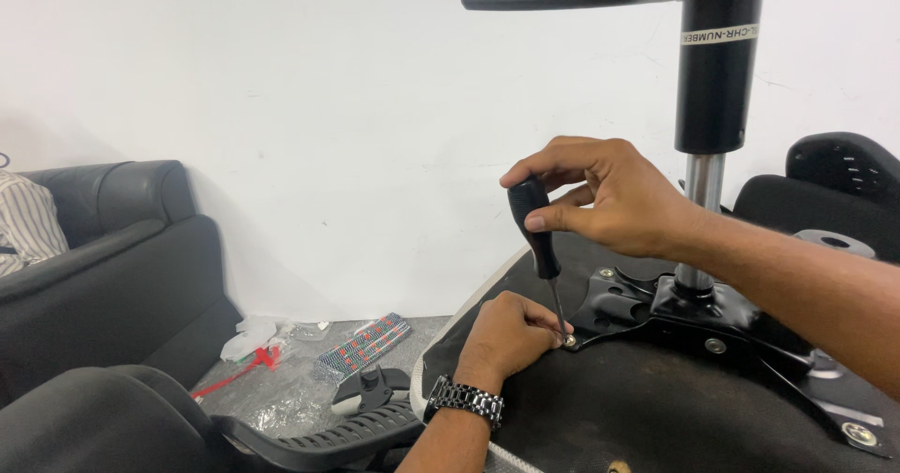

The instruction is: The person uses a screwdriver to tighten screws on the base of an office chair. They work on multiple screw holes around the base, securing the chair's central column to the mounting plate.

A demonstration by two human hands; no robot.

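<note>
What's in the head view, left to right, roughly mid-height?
Black sofa → plastic wrapping on the floor → left hand → screwdriver → right hand → chair gas-lift column → black chair back.

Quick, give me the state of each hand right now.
Left hand: closed, fingertips pinching the screw at the screwdriver tip.
Right hand: closed around the screwdriver handle.

Screwdriver [537, 239] tip and screw hidden behind left hand [509, 334] fingers; chair base cut off above.
</note>
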